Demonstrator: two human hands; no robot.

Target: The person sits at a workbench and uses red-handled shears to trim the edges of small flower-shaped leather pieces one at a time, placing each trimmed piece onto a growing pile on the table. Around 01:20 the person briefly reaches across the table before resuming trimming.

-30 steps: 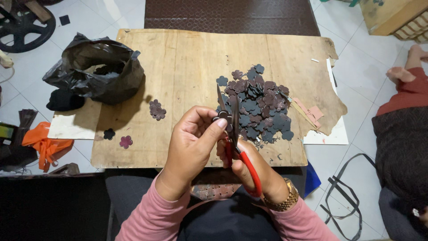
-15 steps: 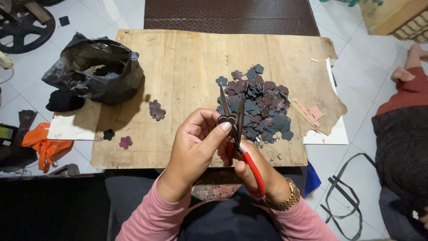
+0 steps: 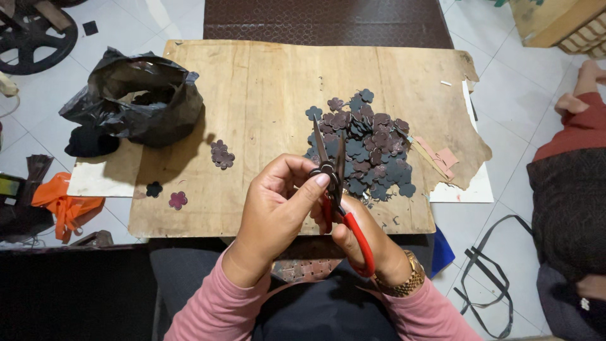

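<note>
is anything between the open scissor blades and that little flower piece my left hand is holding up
Nothing visible. The left hand pinches the flower piece right at the open blades of the scissors, held in the right hand.

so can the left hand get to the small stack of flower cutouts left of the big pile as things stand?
Probably yes, but not freely: the left hand is pinching a small flower piece at the scissors. The small stack lies on bare board with nothing between it and that hand.
</note>
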